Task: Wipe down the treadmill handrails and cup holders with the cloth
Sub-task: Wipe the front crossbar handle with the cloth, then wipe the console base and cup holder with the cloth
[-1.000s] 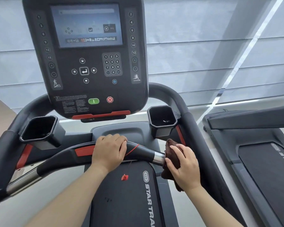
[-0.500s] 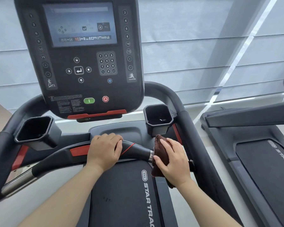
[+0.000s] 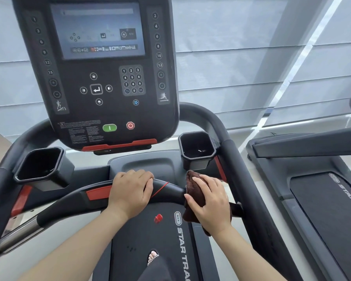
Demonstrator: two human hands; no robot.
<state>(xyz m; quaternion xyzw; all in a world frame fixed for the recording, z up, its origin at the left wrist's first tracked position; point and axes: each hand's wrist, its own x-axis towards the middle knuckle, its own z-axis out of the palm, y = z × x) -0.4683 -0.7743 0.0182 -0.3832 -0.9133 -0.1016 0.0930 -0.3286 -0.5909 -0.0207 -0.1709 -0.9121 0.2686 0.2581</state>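
Note:
A black curved front handrail [image 3: 77, 201] with a red patch crosses the treadmill below the console. My left hand [image 3: 130, 194] is closed around its middle. My right hand [image 3: 210, 201] presses a dark brown cloth [image 3: 194, 191] around the rail's right end, covering the metal section there. Two black cup holders stand behind the rail: the left cup holder [image 3: 40, 169] and the right cup holder [image 3: 197, 149], the latter just above the cloth. The right side handrail [image 3: 231, 159] runs down past my right hand.
The console [image 3: 97, 78] with screen, keypad and green and red buttons rises ahead. A red safety cord [image 3: 159, 189] loops over the rail, its clip [image 3: 158, 218] hanging above the belt [image 3: 142, 240]. A second treadmill [image 3: 316, 199] stands close on the right.
My right hand has slid the cloth leftward and up along the rail's right end, now covering the shiny metal section. My left hand has kept its grip. The view has shifted slightly.

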